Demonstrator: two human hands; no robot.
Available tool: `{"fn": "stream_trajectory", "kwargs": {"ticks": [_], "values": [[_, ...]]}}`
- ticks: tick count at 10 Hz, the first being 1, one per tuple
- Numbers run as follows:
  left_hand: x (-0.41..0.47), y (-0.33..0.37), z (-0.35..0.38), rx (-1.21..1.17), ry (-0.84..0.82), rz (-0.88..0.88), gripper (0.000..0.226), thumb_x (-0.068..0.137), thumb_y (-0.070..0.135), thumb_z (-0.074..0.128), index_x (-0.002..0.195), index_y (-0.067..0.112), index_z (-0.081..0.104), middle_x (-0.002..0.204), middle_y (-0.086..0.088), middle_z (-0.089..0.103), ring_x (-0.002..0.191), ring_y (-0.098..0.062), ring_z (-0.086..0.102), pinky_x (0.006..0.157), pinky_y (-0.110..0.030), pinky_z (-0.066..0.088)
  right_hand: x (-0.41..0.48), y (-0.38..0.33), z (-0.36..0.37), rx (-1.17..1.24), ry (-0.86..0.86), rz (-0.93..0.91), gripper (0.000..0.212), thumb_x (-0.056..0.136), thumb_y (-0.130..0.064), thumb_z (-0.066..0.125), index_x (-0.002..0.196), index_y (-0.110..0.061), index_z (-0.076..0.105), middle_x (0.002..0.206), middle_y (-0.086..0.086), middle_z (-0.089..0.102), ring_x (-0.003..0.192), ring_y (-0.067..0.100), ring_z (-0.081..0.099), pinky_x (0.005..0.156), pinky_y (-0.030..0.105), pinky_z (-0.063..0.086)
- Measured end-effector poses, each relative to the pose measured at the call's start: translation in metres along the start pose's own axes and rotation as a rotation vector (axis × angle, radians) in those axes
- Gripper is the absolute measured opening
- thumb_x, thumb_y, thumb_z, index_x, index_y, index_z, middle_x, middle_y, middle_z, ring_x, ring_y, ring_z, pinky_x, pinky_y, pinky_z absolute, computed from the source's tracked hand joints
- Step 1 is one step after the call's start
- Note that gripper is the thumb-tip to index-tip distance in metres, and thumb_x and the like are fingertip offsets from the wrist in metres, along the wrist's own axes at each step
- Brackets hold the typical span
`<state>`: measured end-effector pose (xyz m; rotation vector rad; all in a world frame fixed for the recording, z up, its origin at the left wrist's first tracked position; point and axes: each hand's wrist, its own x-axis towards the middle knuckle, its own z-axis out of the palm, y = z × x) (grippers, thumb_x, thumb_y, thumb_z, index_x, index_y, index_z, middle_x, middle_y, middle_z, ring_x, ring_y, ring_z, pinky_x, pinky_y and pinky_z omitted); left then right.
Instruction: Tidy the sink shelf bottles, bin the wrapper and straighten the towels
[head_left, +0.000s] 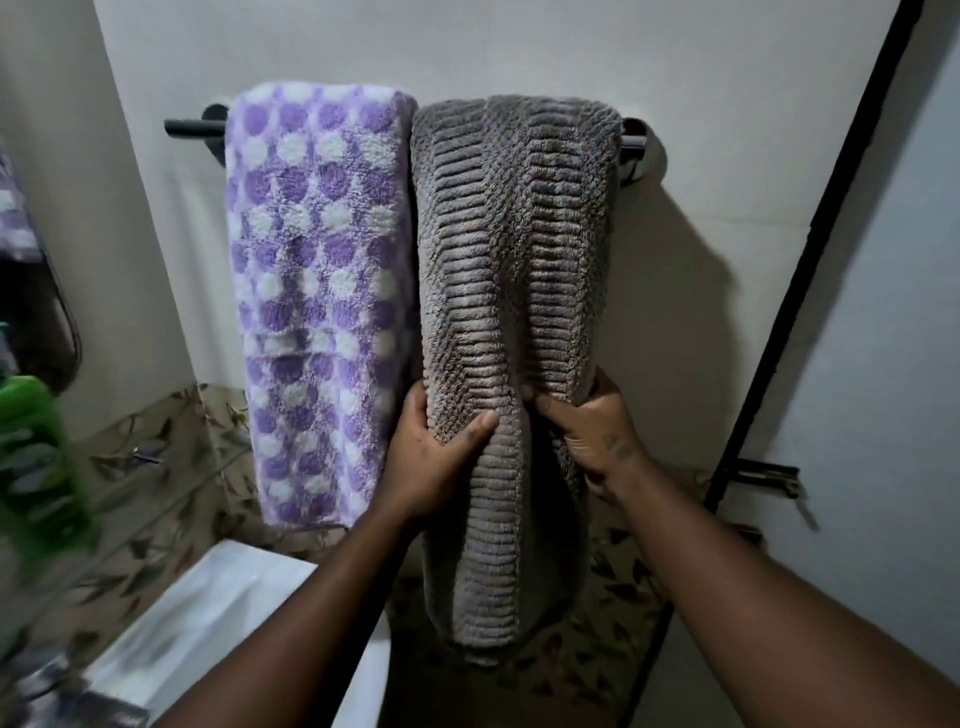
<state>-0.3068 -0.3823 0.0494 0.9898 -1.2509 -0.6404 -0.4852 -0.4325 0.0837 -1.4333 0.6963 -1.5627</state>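
Both arms reach up from 6 o'clock. The left hand (436, 457) pinches the left edge of the grey towel (514, 234), thumb in front. The right hand (592, 436) curls its fingers round the right edge. The towel hangs over the black rail (192, 127), its long axis from 12 to 6 o'clock. Just beside it, at 9 o'clock, hangs the purple towel (317, 291), also vertical. Behind is a white wall (519, 41) with leaf-pattern tiles (171, 467) low down. A blurred green bottle (31, 457) is at 8 o'clock.

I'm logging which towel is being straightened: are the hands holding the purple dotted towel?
No, the left hand and right hand both grip the grey ribbed towel, which hangs beside the purple dotted towel.
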Motion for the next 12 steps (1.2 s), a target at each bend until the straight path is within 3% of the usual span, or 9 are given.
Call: {"fn": "stream_trajectory", "kwargs": {"ticks": [2, 3, 4, 5, 7, 8, 9, 10, 12], "values": [[-0.046, -0.045, -0.018, -0.070, -0.150, -0.200, 0.055, 0.071, 0.017, 0.079, 0.123, 0.015, 0.060, 0.115, 0.000, 0.077, 0.105, -0.014, 0.072, 0.087, -0.023, 0.056, -0.044, 0.034, -0.024, 0.008, -0.032, 0.342, 0.039, 0.054, -0.023, 0.093, 0.090, -0.013, 0.083, 0.097, 0.009, 0.079, 0.089, 0.026, 0.075, 0.082, 0.039, 0.061], [-0.059, -0.054, -0.020, -0.173, -0.114, -0.286, 0.040, 0.075, -0.001, 0.057, 0.107, 0.016, 0.074, 0.106, -0.007, 0.079, 0.097, -0.017, 0.074, 0.078, -0.024, 0.058, -0.058, 0.046, -0.034, -0.177, 0.014, 0.477, 0.047, 0.046, -0.035, 0.097, 0.067, -0.001, 0.072, 0.069, 0.006, 0.062, 0.069, 0.018, 0.058, 0.064, 0.030, 0.043], [-0.068, -0.061, -0.014, -0.079, -0.012, -0.301, 0.031, 0.087, -0.013, 0.053, 0.091, 0.010, 0.074, 0.089, -0.004, 0.079, 0.081, -0.012, 0.072, 0.069, -0.025, 0.055, -0.067, 0.053, -0.040, -0.161, 0.003, 0.480, 0.021, 0.063, -0.018, 0.093, 0.061, -0.005, 0.076, 0.063, -0.002, 0.068, 0.057, 0.013, 0.062, 0.055, 0.021, 0.048], [-0.084, -0.080, -0.012, 0.206, 0.092, -0.353, 0.013, 0.093, -0.004, 0.057, 0.087, 0.002, 0.068, 0.081, -0.016, 0.074, 0.072, -0.024, 0.065, 0.066, -0.043, 0.051, -0.077, 0.059, -0.039, -0.154, 0.031, 0.450, 0.017, 0.070, -0.004, 0.087, 0.082, -0.001, 0.075, 0.076, 0.002, 0.079, 0.066, 0.013, 0.075, 0.055, 0.020, 0.055], [-0.128, -0.119, -0.025, 0.437, 0.117, -0.644, 0.019, 0.095, 0.011, 0.058, 0.110, 0.009, 0.070, 0.112, -0.015, 0.074, 0.099, -0.028, 0.067, 0.082, -0.035, 0.049, -0.104, 0.096, -0.040, -0.479, 0.079, 0.487, 0.019, 0.077, 0.010, 0.077, 0.094, 0.006, 0.071, 0.092, 0.021, 0.076, 0.084, 0.028, 0.070, 0.071, 0.029, 0.057], [-0.135, -0.119, -0.025, 0.194, 0.058, -0.764, 0.028, 0.102, 0.027, 0.055, 0.121, 0.009, 0.066, 0.120, -0.019, 0.071, 0.104, -0.036, 0.067, 0.086, -0.040, 0.052, -0.123, 0.115, -0.039, -0.560, 0.137, 0.542, 0.014, 0.075, 0.013, 0.073, 0.089, 0.010, 0.072, 0.089, 0.020, 0.075, 0.083, 0.026, 0.067, 0.065, 0.024, 0.053], [-0.133, -0.108, -0.013, -0.503, 0.220, -0.975, 0.043, 0.102, 0.050, 0.046, 0.124, 0.020, 0.068, 0.110, -0.001, 0.078, 0.088, -0.022, 0.068, 0.079, -0.034, 0.050, -0.139, 0.127, -0.035, -0.575, 0.166, 0.657, 0.011, 0.077, 0.008, 0.074, 0.086, 0.003, 0.070, 0.083, 0.015, 0.073, 0.083, 0.030, 0.068, 0.074, 0.035, 0.051], [-0.126, -0.098, -0.001, -0.639, 0.211, -0.914, 0.028, 0.096, 0.029, 0.065, 0.118, 0.014, 0.072, 0.108, -0.007, 0.079, 0.093, -0.024, 0.075, 0.073, -0.034, 0.057, -0.157, 0.135, -0.030, -0.607, 0.195, 0.784, 0.025, 0.085, 0.004, 0.067, 0.068, -0.014, 0.062, 0.064, 0.006, 0.064, 0.061, 0.024, 0.060, 0.059, 0.029, 0.048], [-0.133, -0.101, -0.004, -0.546, 0.242, -0.890, 0.016, 0.093, -0.007, 0.056, 0.103, -0.001, 0.067, 0.087, -0.018, 0.077, 0.075, -0.026, 0.075, 0.058, -0.031, 0.057, -0.188, 0.145, 0.012, -0.431, 0.140, 0.941, 0.009, 0.087, -0.001, 0.073, 0.082, 0.002, 0.067, 0.066, 0.017, 0.058, 0.044, 0.019, 0.047, 0.039, 0.017, 0.035]]}}
